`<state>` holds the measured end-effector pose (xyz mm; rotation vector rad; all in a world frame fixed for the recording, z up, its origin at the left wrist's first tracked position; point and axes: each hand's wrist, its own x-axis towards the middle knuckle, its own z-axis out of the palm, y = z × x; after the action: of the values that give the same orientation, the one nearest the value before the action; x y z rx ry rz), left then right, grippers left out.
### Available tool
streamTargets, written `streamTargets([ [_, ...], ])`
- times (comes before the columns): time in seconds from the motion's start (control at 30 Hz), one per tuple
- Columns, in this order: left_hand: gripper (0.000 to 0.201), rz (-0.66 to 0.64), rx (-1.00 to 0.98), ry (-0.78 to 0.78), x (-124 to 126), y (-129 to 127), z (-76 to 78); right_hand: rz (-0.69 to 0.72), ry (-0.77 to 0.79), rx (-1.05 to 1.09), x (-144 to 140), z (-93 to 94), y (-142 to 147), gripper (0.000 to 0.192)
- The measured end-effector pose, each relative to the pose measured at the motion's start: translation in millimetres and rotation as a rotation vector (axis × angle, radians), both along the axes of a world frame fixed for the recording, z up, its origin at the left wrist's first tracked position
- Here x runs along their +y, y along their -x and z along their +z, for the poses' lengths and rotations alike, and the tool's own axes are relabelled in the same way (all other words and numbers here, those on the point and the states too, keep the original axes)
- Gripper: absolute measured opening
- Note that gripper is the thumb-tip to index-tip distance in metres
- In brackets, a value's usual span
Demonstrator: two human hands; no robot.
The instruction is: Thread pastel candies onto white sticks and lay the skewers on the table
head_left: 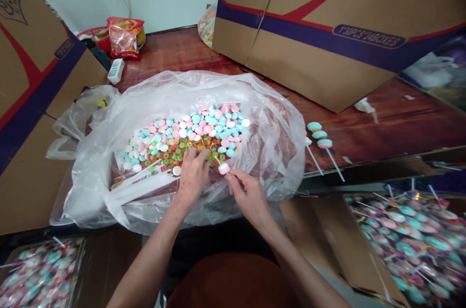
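Note:
A wide clear plastic bag (276, 118) lies open on the wooden table, filled with pastel disc candies (198, 126) in pink, blue and white and small coloured ring candies (171, 152). My left hand (192, 174) reaches palm-down into the ring candies, fingers curled among them. My right hand (247, 194) pinches a thin white stick with one pink disc candy (224, 168) on its tip. A bundle of white sticks (140, 186) lies inside the bag to the left of my left hand.
A finished stick of three candies (320, 135) lies on the table right of the bag. Large cardboard boxes (327, 21) stand behind and at left (25, 104). Trays of wrapped lollipops sit at lower right (407, 240) and lower left (36, 269).

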<state>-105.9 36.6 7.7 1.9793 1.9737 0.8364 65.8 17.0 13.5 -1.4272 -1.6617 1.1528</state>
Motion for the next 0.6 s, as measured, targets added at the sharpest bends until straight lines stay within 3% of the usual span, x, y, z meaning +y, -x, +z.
streamTargets([
  [0.13, 0.042, 0.053, -0.066, 0.041, 6, 4, 1.8, 0.008, 0.0, 0.012, -1, -0.3, 2, 0.034],
  [0.37, 0.022, 0.092, 0.015, 0.112, 18, 7, 4.9, 0.006, -0.014, 0.004, -1, -3.1, 2, 0.033],
  [0.6, 0.021, 0.045, 0.023, 0.047, 22, 2, 4.3, 0.01, -0.009, 0.01, -1, -4.7, 2, 0.033],
])
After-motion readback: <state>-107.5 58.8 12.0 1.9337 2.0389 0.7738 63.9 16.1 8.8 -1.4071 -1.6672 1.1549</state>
